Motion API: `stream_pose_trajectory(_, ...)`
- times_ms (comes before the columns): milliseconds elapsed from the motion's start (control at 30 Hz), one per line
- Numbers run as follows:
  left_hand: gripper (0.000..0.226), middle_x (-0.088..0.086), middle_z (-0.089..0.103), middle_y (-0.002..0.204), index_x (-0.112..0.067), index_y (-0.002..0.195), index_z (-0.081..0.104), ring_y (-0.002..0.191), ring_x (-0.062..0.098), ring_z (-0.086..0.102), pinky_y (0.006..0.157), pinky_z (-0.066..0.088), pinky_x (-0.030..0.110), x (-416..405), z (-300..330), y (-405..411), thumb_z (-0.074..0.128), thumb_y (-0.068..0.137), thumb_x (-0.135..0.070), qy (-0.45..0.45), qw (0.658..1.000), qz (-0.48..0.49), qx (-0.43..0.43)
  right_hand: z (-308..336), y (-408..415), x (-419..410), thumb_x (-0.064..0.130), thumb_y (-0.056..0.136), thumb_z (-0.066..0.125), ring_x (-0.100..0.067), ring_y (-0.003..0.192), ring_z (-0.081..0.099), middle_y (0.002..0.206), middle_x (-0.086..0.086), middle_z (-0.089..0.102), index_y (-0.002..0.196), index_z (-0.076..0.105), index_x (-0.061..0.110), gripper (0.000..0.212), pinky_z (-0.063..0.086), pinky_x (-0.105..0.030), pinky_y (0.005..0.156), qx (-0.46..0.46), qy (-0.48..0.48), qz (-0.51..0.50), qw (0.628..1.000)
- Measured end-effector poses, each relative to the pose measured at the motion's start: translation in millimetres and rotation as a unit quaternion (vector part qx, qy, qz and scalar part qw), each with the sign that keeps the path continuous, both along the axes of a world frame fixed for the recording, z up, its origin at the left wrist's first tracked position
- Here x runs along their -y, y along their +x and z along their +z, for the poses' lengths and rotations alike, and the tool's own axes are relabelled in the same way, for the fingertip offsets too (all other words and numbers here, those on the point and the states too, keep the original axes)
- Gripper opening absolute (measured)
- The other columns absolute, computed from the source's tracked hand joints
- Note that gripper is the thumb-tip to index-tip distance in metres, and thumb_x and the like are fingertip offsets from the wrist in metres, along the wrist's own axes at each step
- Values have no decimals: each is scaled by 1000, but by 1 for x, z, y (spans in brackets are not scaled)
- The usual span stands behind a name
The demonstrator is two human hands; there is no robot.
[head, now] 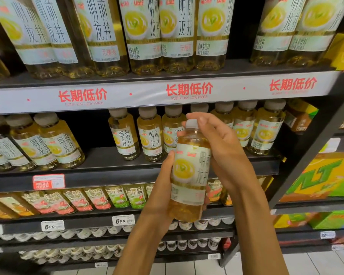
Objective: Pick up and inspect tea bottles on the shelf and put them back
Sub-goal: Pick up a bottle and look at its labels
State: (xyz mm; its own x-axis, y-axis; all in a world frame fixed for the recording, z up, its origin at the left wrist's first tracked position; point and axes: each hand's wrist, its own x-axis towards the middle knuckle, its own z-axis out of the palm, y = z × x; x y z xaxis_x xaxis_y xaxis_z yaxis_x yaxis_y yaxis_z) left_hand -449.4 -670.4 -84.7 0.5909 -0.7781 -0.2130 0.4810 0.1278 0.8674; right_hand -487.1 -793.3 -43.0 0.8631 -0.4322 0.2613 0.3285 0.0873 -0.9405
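Before the shelves, head view: one bottle (189, 171) is held off the shelf (115, 155), upright and slightly tilted, in front of the middle row. Left hand (163, 187) grips the lower body, its fingers wrapped round the far side with the thumb lying up along the label edge. Right hand (222, 147) holds the neck and shoulder, its fingers curled over the white cap (192, 123). Label faces the camera.

Progress, as a judgement: the pick-up of this bottle is done and inspection is in hand; putting it back is still to come, and other bottles may remain to be checked. How many have already been handled cannot be told.

Contents: the held bottle is sealed and filled nearly to the neck with pale amber tea. Behind it, the row (207, 133) of like bottles stands upright on the middle shelf; whether a free slot lies directly behind the held bottle is hidden by it and the hands. A dark gap (95, 128) separates this row from a second group (40, 141) at left. Upper shelf carries larger bottles (167, 34) of the same tea above a price strip (189, 90). Lower shelves hold other drinks (87, 201); yellow cartons (322, 177) stand at right.
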Motion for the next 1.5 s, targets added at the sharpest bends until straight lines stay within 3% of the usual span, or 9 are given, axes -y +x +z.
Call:
stream_pose_trajectory(200,67,19,68,79,-9,97,73,62,29,66,57,56,35,-4,0,0,41,82,-66,-9,994,-99,-41,-5,0,2,37,91,53,-22,89,70,92,-6,72,95,71,21,24,56,-35,79,36,122,54,990)
stream_pose_trajectory(333,62,4,76,93,-29,85,76,91,22,71,91,53,44,-1,4,3,28,79,-68,113,987,-4,111,-4,-4,3,35,91,55,-17,82,68,87,-4,70,95,67,18,22,55,-29,73,33,84,5,996)
stream_pose_trajectory(467,56,-21,74,80,-51,71,72,81,-5,69,78,49,25,1,12,-1,26,58,-80,134,971,-10,199,-4,-6,3,39,86,56,-11,83,68,84,3,72,97,66,21,23,56,-25,73,18,32,-57,998)
stream_pose_trajectory(633,66,-4,77,90,-38,86,75,88,15,71,82,56,36,3,2,-5,37,55,-81,119,986,24,117,-7,-5,6,41,89,52,-21,94,69,94,-2,72,101,67,23,26,57,-34,81,-17,32,-17,999)
stream_pose_trajectory(700,72,11,75,87,-23,98,75,75,24,72,68,59,36,-4,1,-5,39,66,-77,87,994,-8,62,-7,-5,7,38,88,53,-27,100,68,102,-6,72,105,66,21,27,56,-38,85,-19,59,0,998)
stream_pose_trajectory(867,73,20,68,78,-10,95,76,62,29,67,60,56,33,-8,0,-5,39,76,-70,25,996,-89,-11,-8,-1,3,33,91,53,-21,81,72,82,-5,71,100,64,14,24,59,-32,70,2,121,33,992)
stream_pose_trajectory(1233,61,-5,75,101,-28,106,71,98,13,69,95,50,39,-7,0,-1,37,75,-69,149,976,27,155,-16,5,-4,36,82,62,-18,91,67,102,-7,71,100,62,25,21,54,-39,85,-42,26,-41,998)
stream_pose_trajectory(1400,55,1,74,105,-19,108,71,104,18,67,101,46,48,-11,-4,-1,32,93,-54,144,981,33,124,-18,2,4,24,90,58,-21,81,68,83,-5,69,102,62,15,16,57,-36,75,16,135,-7,991)
stream_pose_trajectory(1500,54,-2,73,109,-31,103,74,106,13,67,96,50,39,-14,-3,2,34,85,-61,109,988,-25,111,-13,-2,8,31,83,61,-21,83,69,83,-5,69,103,63,15,25,58,-34,75,88,189,41,977)
